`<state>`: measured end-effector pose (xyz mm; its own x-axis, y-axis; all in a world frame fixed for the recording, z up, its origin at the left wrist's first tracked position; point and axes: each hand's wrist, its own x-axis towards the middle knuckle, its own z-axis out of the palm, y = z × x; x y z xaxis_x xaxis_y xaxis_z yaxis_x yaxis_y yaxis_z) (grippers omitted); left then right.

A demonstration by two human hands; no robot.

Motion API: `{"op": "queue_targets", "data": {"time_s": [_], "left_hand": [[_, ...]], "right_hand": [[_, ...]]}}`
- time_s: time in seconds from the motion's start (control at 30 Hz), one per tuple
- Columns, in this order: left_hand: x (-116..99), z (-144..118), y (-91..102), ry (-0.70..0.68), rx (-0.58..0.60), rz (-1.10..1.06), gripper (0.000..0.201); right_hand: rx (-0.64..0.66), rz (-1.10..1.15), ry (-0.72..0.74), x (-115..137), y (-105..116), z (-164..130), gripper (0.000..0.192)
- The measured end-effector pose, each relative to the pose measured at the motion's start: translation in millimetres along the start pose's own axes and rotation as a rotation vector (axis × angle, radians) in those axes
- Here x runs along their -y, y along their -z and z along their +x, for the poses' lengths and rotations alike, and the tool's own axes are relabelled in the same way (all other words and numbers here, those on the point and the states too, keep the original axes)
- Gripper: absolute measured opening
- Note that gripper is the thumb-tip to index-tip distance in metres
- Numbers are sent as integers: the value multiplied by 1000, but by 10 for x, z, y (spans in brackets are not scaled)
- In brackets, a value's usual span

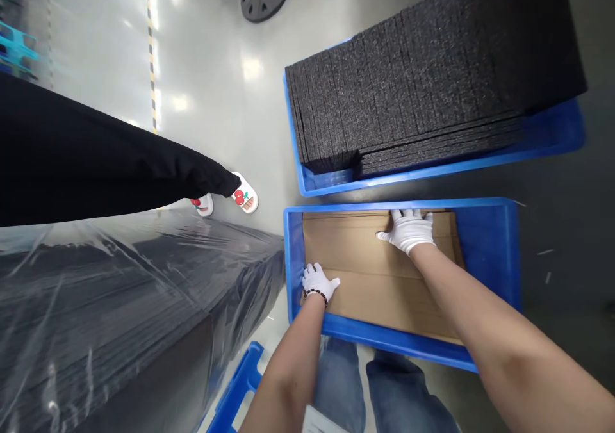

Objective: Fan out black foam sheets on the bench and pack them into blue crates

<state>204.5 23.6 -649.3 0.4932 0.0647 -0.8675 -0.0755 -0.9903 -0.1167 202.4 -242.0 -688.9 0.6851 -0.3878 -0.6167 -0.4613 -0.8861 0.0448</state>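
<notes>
1. Head view, looking down: both gloved hands are inside the near blue bin (485,247), pressing a flat cardboard sheet (379,279) onto its floor.
2. Left hand (318,282): at the sheet's left end, just beside the bin's left wall. Fingers lie together, flat on the cardboard, thumb out to the side. Not gripping anything.
3. Right hand (407,229): at the sheet's far edge, against the bin's far wall. Fingers slightly spread, palm down on the cardboard. Also no grip, just pressure.
4. Progress, my read: liner is basically in. Sheet lies flat and covers most of the bin floor; a blue strip is left bare at the right end. Nothing sits on the cardboard yet, so the bin has a liner and no contents.
5. Left to do, judging by the layout: seat the edges. Beyond that I can't tell.
6. Sheet condition: plain brown corrugated, with a lengthwise fold line through the middle. No visible tears. Its right edge looks slightly angled against the bin wall.
7. Around the bin: a second blue bin (552,138) just beyond it, full of stacked black foam sheets (432,74). Left of the near bin, a plastic-wrapped black stack (120,305).
8. Another person's dark sleeve (96,157) and sandalled feet (240,196) sit left of the bin, well apart from the hands.
</notes>
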Motion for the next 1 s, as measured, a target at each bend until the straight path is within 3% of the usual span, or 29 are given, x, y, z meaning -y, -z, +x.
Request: {"op": "queue_targets", "data": {"time_s": [0.17, 0.23, 0.37, 0.47, 0.63, 0.73, 0.87, 1.0], "left_hand": [[24, 8, -6, -45, -84, 15, 83], [-29, 15, 66, -122, -151, 27, 78], [-429, 190, 447, -537, -387, 65, 68], [-863, 408, 746, -740, -359, 151, 72], [-1288, 637, 853, -677, -272, 268, 91], [-1380, 656, 830, -623, -251, 322, 82], [-1393, 476, 933, -605, -178, 377, 40], [-1151, -142, 1164, -738, -170, 376, 25]], "right_hand": [[20, -7, -58, 103, 61, -6, 88], [5, -10, -91, 127, 60, -11, 89], [-23, -29, -102, 151, 55, -4, 88], [-7, -43, -95, 157, 94, -17, 85], [50, -71, -109, 189, 188, -37, 81], [78, -48, -104, 176, 250, -13, 76], [154, 48, 44, 51, 447, -139, 54], [118, 67, 165, -45, 927, -747, 39]]}}
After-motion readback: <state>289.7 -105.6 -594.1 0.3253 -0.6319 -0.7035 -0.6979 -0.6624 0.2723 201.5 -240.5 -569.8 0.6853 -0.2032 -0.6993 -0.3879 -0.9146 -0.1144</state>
